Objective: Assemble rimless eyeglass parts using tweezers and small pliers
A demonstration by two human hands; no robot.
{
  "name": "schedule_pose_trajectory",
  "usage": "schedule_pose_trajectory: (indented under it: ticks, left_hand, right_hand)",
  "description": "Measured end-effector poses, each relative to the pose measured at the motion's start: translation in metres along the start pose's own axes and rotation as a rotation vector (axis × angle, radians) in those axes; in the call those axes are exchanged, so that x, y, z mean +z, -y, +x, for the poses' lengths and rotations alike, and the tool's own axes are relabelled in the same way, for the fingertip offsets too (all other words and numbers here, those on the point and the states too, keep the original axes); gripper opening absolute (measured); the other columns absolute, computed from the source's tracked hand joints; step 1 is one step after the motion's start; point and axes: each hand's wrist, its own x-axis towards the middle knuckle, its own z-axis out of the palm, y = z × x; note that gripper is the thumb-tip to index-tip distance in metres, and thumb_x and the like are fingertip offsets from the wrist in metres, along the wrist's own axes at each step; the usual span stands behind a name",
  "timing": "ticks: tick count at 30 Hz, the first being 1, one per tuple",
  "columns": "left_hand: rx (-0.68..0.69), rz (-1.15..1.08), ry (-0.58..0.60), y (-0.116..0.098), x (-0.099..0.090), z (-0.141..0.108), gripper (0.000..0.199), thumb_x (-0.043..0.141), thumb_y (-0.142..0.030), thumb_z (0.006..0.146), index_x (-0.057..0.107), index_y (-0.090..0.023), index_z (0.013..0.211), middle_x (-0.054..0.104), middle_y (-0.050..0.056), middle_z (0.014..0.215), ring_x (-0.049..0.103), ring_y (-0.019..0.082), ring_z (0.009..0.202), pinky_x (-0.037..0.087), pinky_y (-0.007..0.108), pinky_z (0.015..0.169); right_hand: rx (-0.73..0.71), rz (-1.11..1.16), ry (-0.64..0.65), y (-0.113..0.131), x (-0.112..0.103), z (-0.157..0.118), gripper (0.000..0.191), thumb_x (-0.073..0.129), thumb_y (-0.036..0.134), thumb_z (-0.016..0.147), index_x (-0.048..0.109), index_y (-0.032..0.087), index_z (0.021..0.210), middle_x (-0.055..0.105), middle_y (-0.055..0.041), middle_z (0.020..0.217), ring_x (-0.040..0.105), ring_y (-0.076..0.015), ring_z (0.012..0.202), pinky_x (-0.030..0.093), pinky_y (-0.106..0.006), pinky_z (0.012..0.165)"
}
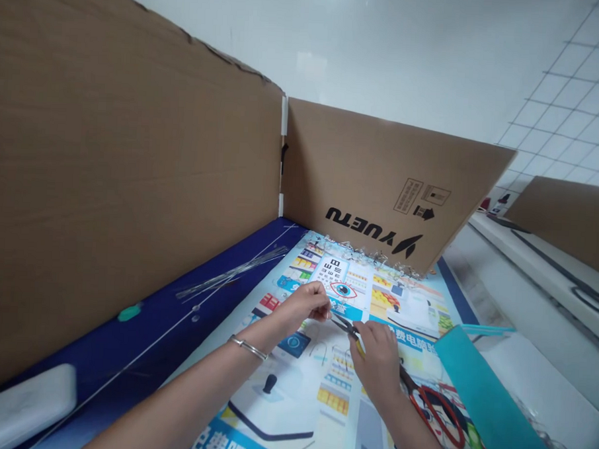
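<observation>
My right hand point(376, 353) is wrapped round the yellow handles of a pair of pliers point(343, 324), whose dark jaws point left. The tips of the jaws reach the fingertips of my left hand point(312, 303). My left hand is pinched closed, with a silver bangle point(248, 347) on its wrist; what it holds is too small to make out. Both hands are above a printed poster sheet point(292, 383) with an eye chart on it.
Cardboard panels stand at the left point(134, 144) and back point(361, 167). Thin wires point(232, 272) lie on the blue surface. Red-handled scissors point(437, 412) and a teal strip point(490, 398) are at the right. Small clear pieces line the back panel's foot. A white case point(28, 401) is near left.
</observation>
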Motion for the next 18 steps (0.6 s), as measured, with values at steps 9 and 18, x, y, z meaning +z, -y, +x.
schedule_pose_trajectory:
  ticks: [9,18]
  left_hand:
    - [-0.059,-0.225,0.002,0.008,0.004,0.001,0.025,0.062,-0.025,0.071,0.050,-0.015,0.090,0.058,0.002,0.071,0.060,0.011,0.062,0.048,0.026,0.061]
    - [-0.147,-0.185,0.000,0.011,0.003,0.001,0.022,0.064,-0.029,0.071,0.053,-0.013,0.080,0.062,0.007,0.080,0.064,0.017,0.071,0.051,0.026,0.060]
  right_hand:
    - [-0.029,-0.122,-0.011,-0.003,-0.002,-0.001,0.024,0.047,0.026,0.083,0.056,0.019,0.104,0.053,-0.0094,0.093,0.045,-0.0228,0.090,0.033,-0.039,0.079]
    - [-0.119,-0.277,0.003,-0.001,-0.008,0.002,0.026,0.048,0.026,0.083,0.055,0.021,0.108,0.053,-0.0099,0.093,0.045,-0.0230,0.087,0.031,-0.039,0.076]
